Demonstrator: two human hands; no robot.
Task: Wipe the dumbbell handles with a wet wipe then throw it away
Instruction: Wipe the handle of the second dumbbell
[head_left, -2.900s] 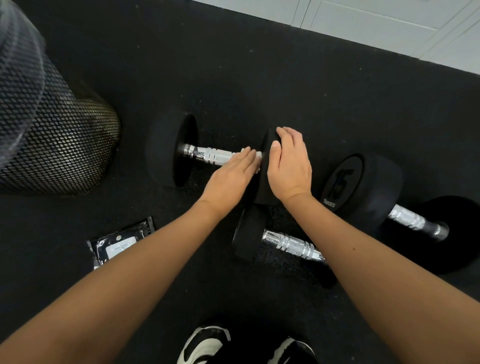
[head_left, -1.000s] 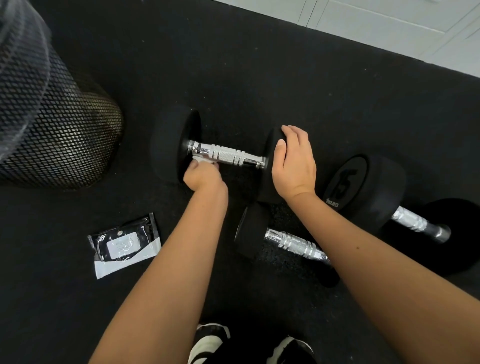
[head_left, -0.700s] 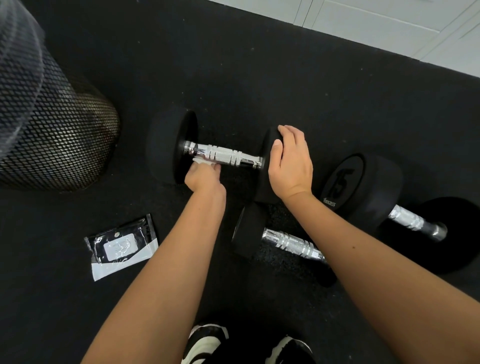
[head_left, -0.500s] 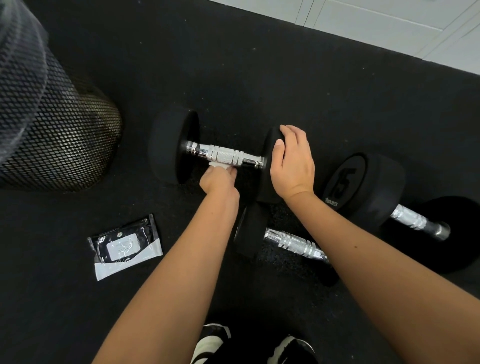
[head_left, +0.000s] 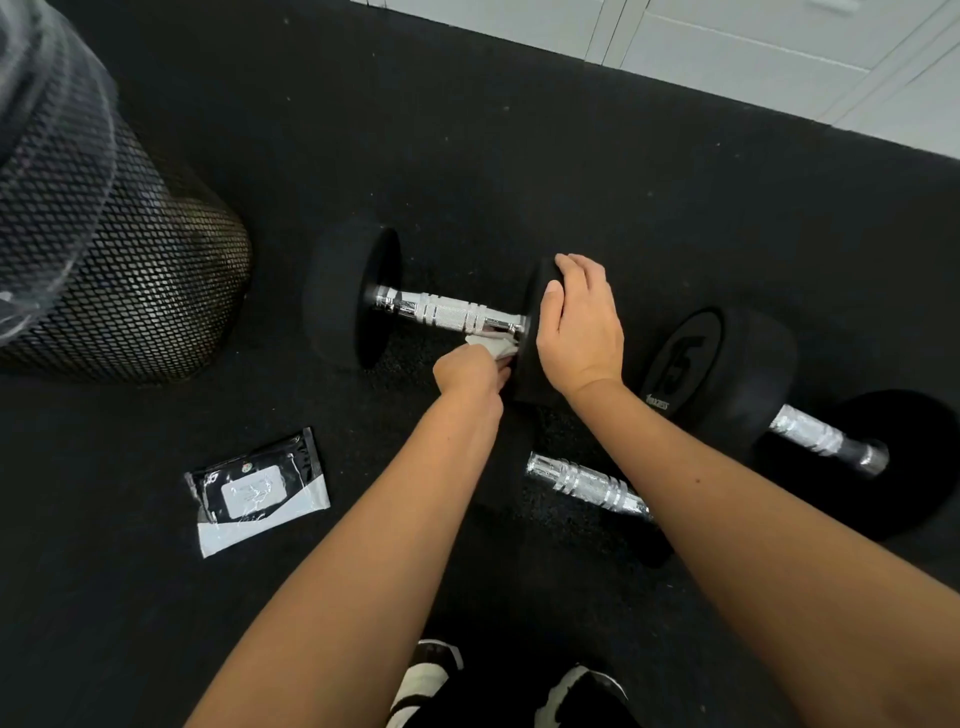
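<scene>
A black dumbbell lies on the floor with a chrome handle (head_left: 447, 314) between two round heads. My left hand (head_left: 470, 371) pinches a white wet wipe (head_left: 493, 345) against the underside of the handle, close to its right end. My right hand (head_left: 579, 322) rests over the top of the dumbbell's right head (head_left: 524, 379), fingers curved on it. A second, smaller dumbbell handle (head_left: 587, 483) shows between my forearms. A third dumbbell marked 15 (head_left: 722, 379) lies to the right.
A black mesh bin (head_left: 119, 270) with a clear liner stands at the left. A wet wipe packet (head_left: 257, 491) lies on the black rubber floor (head_left: 467, 130) at lower left. My shoes (head_left: 426, 686) are at the bottom edge. Pale tiles run along the top right.
My left hand has slid the wipe along the handle's underside from the left end to the right end. My right hand has stayed on the dumbbell's right head.
</scene>
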